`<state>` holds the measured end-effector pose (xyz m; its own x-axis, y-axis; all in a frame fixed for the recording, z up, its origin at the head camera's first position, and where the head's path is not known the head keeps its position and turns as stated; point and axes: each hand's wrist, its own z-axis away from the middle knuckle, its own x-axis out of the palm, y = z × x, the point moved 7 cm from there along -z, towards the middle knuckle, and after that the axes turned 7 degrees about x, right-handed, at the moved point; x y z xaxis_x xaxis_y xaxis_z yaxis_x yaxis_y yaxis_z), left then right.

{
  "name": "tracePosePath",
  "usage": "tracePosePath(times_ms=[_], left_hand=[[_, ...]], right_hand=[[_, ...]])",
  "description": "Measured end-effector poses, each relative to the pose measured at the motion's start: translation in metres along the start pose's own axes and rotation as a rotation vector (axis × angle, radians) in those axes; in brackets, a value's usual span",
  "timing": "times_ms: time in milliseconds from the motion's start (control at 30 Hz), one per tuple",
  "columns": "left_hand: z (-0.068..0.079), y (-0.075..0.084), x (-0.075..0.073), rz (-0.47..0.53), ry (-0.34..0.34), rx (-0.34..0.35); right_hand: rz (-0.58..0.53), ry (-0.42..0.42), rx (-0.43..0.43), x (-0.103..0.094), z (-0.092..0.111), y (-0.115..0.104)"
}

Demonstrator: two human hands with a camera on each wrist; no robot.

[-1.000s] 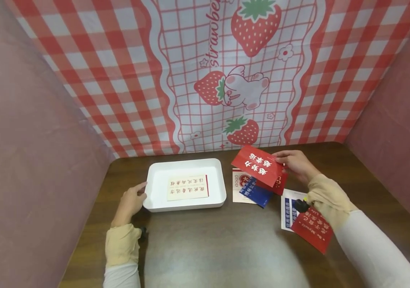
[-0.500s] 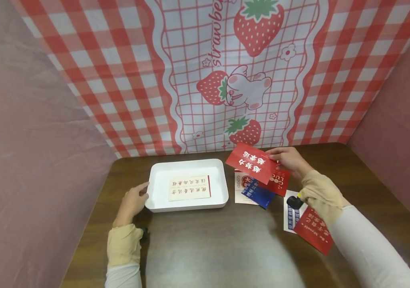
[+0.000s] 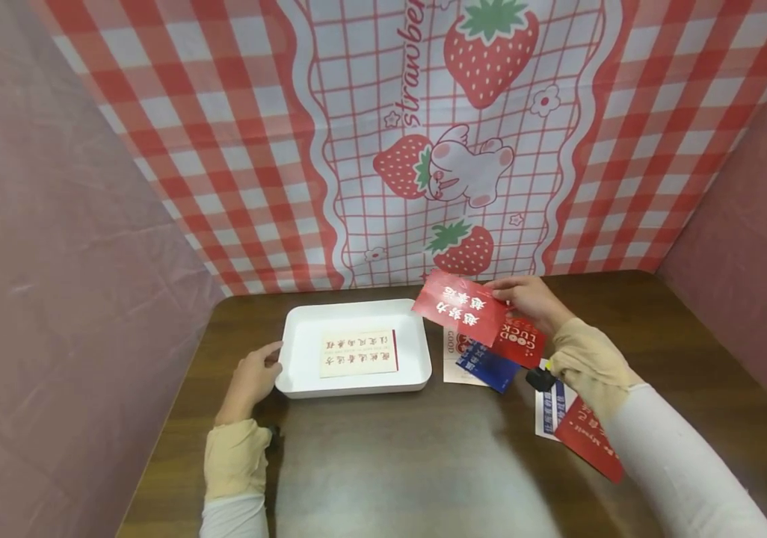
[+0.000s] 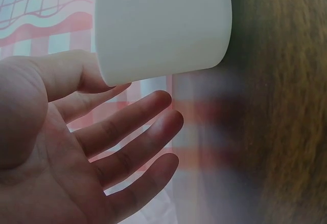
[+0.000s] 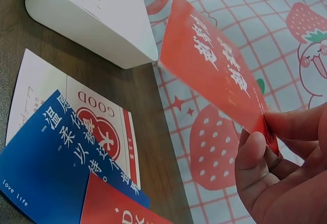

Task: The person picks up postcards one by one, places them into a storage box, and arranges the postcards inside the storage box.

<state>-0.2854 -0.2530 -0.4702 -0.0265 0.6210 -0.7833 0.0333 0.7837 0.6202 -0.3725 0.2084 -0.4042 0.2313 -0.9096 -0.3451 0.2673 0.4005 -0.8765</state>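
Note:
My right hand (image 3: pixel 534 302) pinches a red card (image 3: pixel 459 308) with white characters between thumb and fingers, near one end. In the head view the card is raised above several cards and reaches toward the tray's right edge. At the white tray (image 3: pixel 356 387) my left hand (image 3: pixel 251 379) is by the left rim, thumb and index finger against it, the other fingers spread and loosely extended in the left wrist view. A cream card (image 3: pixel 359 353) with red characters lies flat inside the tray.
Beneath the raised card overlap a blue card (image 5: pixel 46 157), a cream "GOOD" card (image 5: pixel 104 112) and a red "GOOD LUCK" card (image 3: pixel 521 342). Farther right lie a white-and-blue card (image 3: pixel 546 418) and another red card (image 3: pixel 588 441). A checked strawberry cloth (image 3: pixel 235 149) hangs behind.
My right hand has carried the red card leftward toward the tray, uncovering more of the "GOOD LUCK" card. My left hand stays at the tray's left rim. The head view has shifted slightly.

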Motion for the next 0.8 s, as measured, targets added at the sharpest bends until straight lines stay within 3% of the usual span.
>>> tracePosePath(times_ms=[267,500,800], left_hand=[[-0.002,0.000,-0.002,-0.007,0.002,-0.005],[-0.001,0.002,-0.001,-0.015,0.001,-0.007],[-0.001,0.001,-0.001,-0.023,0.003,-0.006]], right_hand=[[0.032,-0.023,-0.010,0.012,-0.004,-0.006],[0.023,-0.066,-0.045,0.033,-0.009,-0.007],[0.062,-0.087,-0.023,0.062,-0.017,-0.010]])
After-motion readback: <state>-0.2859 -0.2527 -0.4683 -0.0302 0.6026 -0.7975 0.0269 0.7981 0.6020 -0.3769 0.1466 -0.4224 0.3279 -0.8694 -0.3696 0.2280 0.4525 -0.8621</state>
